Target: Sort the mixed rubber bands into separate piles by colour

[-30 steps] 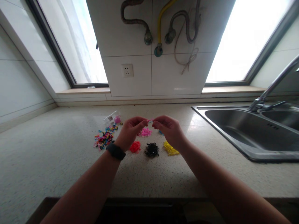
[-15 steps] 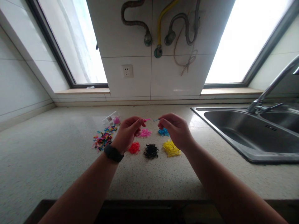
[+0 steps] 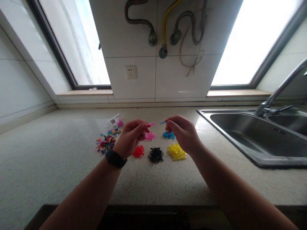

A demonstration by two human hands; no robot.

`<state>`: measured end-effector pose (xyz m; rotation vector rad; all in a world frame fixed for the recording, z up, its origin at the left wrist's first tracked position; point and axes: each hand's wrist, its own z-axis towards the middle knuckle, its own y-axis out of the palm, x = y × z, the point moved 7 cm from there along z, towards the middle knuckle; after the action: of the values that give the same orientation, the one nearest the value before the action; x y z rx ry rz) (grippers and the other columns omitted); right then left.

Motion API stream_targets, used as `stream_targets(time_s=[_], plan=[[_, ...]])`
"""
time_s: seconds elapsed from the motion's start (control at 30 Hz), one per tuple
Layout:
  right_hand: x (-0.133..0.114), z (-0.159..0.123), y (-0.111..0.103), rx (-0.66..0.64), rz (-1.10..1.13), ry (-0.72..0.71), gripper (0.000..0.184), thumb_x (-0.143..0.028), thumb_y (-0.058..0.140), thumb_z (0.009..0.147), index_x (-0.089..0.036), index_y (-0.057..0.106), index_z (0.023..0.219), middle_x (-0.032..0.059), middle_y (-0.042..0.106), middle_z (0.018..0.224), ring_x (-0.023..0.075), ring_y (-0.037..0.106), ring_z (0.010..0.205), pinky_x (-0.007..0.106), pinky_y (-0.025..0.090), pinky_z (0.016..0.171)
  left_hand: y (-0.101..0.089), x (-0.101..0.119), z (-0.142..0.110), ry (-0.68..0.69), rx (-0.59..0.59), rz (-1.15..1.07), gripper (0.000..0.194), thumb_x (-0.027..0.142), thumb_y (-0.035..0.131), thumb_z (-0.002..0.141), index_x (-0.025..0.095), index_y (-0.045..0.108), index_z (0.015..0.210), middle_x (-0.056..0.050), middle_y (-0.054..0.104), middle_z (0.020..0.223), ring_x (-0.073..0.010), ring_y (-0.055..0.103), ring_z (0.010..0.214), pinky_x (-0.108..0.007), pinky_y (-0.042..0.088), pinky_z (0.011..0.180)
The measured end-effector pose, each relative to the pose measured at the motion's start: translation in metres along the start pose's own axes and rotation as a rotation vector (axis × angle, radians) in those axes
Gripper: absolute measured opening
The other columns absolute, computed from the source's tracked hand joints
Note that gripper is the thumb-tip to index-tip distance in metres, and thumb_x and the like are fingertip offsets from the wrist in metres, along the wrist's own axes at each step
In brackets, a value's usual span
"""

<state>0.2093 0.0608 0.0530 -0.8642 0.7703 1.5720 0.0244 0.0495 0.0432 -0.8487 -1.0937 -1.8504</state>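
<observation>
Pinched in my left hand (image 3: 131,135) is a pink rubber band (image 3: 151,124), its end pointing right. My right hand (image 3: 183,131) pinches a blue rubber band (image 3: 163,122), its loop pointing left, a small gap from the pink one. Below the hands lie sorted piles on the counter: pink bands (image 3: 150,136), blue bands (image 3: 169,135), red bands (image 3: 138,151), black bands (image 3: 155,155) and yellow bands (image 3: 177,151). A mixed-colour heap (image 3: 105,143) lies left of my left hand, partly hidden by it.
A clear plastic bag (image 3: 112,121) with something pink sits behind the mixed heap. To the right is a steel sink (image 3: 240,140) with a faucet (image 3: 268,105). The speckled counter (image 3: 144,188) ends at a front edge near me. A tiled wall with a socket (image 3: 130,72) stands behind.
The blue band shows more clearly now, and my right hand's fingers are slightly more curled. My left hand keeps its pinch on the pink band. The view has shifted slightly.
</observation>
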Motion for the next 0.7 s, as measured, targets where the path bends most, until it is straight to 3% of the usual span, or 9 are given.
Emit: stream_targets(time_s=[0.2,0.53,0.7], plan=[[0.002,0.001,-0.002,0.002,-0.059,-0.013,0.017,-0.039,0.069,0.085,-0.022,0.069,0.088,-0.0005,0.066,0.069,0.0118,0.058,0.060,0.029,0.049,0.057,0.002,-0.003,-0.002,-0.079,-0.009,0.041,0.026,0.042,0.088,0.066,0.020,0.077,0.075,-0.001,0.065,0.062,-0.0062,0.049,0.051,-0.018,0.037,0.047],[-0.002,0.000,-0.002,0.008,-0.063,-0.020,0.015,-0.036,0.070,0.084,-0.021,0.069,0.086,-0.0016,0.064,0.066,0.0103,0.054,0.055,0.027,0.045,0.052,-0.001,-0.008,0.000,-0.080,-0.022,0.063,0.023,0.038,0.088,0.066,0.020,0.078,0.077,-0.001,0.064,0.062,-0.0064,0.048,0.051,-0.019,0.036,0.048],[-0.001,0.001,-0.004,0.006,-0.129,-0.013,0.014,-0.036,0.069,0.084,-0.022,0.069,0.085,-0.0022,0.064,0.064,0.0100,0.053,0.055,0.027,0.045,0.051,-0.014,-0.009,0.007,-0.065,0.014,0.155,0.022,0.036,0.085,0.072,0.019,0.078,0.084,-0.001,0.065,0.066,-0.0059,0.048,0.053,-0.018,0.034,0.049]])
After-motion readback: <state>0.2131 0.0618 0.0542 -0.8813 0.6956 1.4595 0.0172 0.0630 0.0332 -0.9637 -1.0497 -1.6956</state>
